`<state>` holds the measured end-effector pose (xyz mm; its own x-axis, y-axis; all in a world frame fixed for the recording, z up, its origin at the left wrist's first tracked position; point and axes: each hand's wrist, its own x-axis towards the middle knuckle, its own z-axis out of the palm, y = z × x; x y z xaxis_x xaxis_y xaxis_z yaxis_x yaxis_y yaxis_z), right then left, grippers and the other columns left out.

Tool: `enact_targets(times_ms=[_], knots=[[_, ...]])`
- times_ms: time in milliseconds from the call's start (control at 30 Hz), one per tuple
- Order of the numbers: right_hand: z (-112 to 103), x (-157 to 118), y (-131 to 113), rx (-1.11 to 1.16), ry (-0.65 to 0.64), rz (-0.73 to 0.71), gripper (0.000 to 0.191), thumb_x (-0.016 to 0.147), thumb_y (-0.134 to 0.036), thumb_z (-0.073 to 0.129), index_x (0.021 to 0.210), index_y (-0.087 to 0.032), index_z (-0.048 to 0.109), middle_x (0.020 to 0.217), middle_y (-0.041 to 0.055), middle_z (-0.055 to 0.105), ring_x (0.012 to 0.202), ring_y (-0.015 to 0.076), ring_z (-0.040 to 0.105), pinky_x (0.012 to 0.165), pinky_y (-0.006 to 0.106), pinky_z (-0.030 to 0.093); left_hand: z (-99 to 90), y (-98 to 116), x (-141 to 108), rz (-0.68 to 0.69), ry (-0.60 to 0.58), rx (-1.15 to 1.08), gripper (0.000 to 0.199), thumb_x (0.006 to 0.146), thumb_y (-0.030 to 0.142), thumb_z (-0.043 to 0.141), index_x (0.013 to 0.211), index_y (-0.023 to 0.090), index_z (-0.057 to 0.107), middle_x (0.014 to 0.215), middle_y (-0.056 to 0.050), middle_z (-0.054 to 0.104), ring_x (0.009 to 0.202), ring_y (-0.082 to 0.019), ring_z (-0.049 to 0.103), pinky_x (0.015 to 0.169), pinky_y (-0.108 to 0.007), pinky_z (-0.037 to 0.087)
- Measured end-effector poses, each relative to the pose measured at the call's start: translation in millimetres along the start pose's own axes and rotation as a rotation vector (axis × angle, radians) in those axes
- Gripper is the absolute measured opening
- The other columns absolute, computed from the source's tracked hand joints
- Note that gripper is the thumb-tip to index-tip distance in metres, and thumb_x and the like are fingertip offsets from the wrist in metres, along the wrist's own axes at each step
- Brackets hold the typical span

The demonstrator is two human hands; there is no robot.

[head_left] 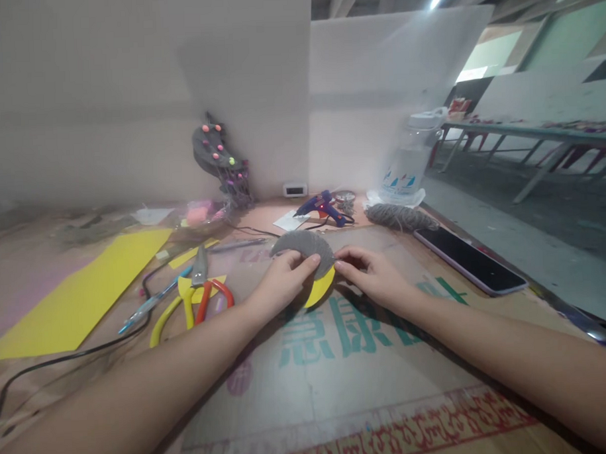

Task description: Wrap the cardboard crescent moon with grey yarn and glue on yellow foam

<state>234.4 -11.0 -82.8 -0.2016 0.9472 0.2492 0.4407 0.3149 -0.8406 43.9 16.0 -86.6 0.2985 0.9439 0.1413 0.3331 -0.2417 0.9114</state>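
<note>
A crescent shape (311, 245) wound with grey yarn over much of its length shows bare yellow at its lower tip. My left hand (285, 275) grips the crescent, with the thumb on its front near the inner edge. At the crescent's right edge, my right hand (360, 270) has its thumb and forefinger pinched together. What they hold is too small to make out, perhaps hidden by the fingertips. The crescent is held over a printed cardboard sheet (308, 386).
Scissors (200, 283), a pen (154, 302) and a yellow sheet (91, 294) lie at left. Behind are a decorated grey crescent (213, 150) and a glue gun (322, 206). Grey yarn (401, 217), a water bottle (405, 160) and a phone (470, 261) are at right.
</note>
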Motion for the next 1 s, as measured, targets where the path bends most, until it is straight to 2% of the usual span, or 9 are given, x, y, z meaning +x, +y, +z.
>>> enact_targets(times_ms=[267,500,567,633,733,833,1000], knots=[[-0.9,-1.1,-3.4,-0.010,0.000,-0.013,0.024,0.083,-0.039,0.055,0.086,-0.017,0.064,0.073,0.0020,0.064,0.063,0.0138,0.056,0.058,0.026,0.045,-1.0,7.0,-5.6,-0.104,-0.082,0.003,0.045,0.078,0.061,0.054,0.065,0.018,0.050,0.053,0.004,0.046,0.047,-0.010,0.042,0.043,-0.023,0.029],[-1.0,-1.9,-7.1,0.017,-0.016,0.007,0.025,0.086,-0.039,0.053,0.080,-0.017,0.063,0.063,-0.0006,0.058,0.055,0.0117,0.050,0.051,0.024,0.039,-0.8,6.6,-5.5,-0.079,-0.064,0.021,0.045,0.079,0.061,0.055,0.063,0.018,0.049,0.051,0.004,0.045,0.045,-0.010,0.041,0.044,-0.023,0.028],[-0.8,-1.0,-5.7,0.051,0.010,0.013,0.030,0.089,-0.043,0.050,0.086,-0.018,0.065,0.066,0.0006,0.059,0.055,0.0122,0.050,0.051,0.025,0.038,-0.9,5.7,-5.1,-0.072,-0.057,0.012,0.045,0.080,0.059,0.054,0.063,0.018,0.049,0.053,0.004,0.045,0.046,-0.010,0.041,0.044,-0.023,0.028],[-1.1,0.4,-3.8,0.083,0.058,0.023,0.034,0.090,-0.045,0.048,0.102,-0.018,0.066,0.075,0.0026,0.063,0.057,0.0125,0.050,0.051,0.025,0.039,-0.8,4.7,-4.6,-0.056,-0.055,-0.005,0.044,0.081,0.058,0.054,0.063,0.018,0.050,0.055,0.003,0.047,0.048,-0.010,0.042,0.046,-0.023,0.030],[-2.4,2.0,-2.0,0.104,0.133,0.038,0.040,0.090,-0.045,0.050,0.118,-0.019,0.061,0.088,0.0047,0.063,0.057,0.0111,0.049,0.049,0.025,0.038,-0.6,3.8,-3.9,-0.035,-0.034,-0.010,0.044,0.081,0.057,0.055,0.061,0.018,0.051,0.056,0.003,0.049,0.051,-0.011,0.043,0.049,-0.024,0.031],[-3.3,1.7,-2.6,0.130,0.150,0.023,0.040,0.089,-0.045,0.052,0.116,-0.018,0.060,0.093,0.0055,0.062,0.055,0.0095,0.046,0.049,0.026,0.039,-0.7,3.9,-3.6,-0.041,-0.022,-0.007,0.044,0.081,0.057,0.055,0.061,0.018,0.050,0.055,0.003,0.048,0.051,-0.011,0.044,0.049,-0.025,0.030],[-1.0,0.3,-3.1,0.181,0.042,0.008,0.037,0.087,-0.038,0.057,0.117,-0.018,0.059,0.101,0.0069,0.066,0.063,0.0108,0.053,0.056,0.026,0.045,-1.3,5.9,-3.7,-0.022,-0.022,0.003,0.043,0.082,0.055,0.054,0.061,0.017,0.052,0.057,0.001,0.050,0.054,-0.012,0.045,0.052,-0.025,0.033]])
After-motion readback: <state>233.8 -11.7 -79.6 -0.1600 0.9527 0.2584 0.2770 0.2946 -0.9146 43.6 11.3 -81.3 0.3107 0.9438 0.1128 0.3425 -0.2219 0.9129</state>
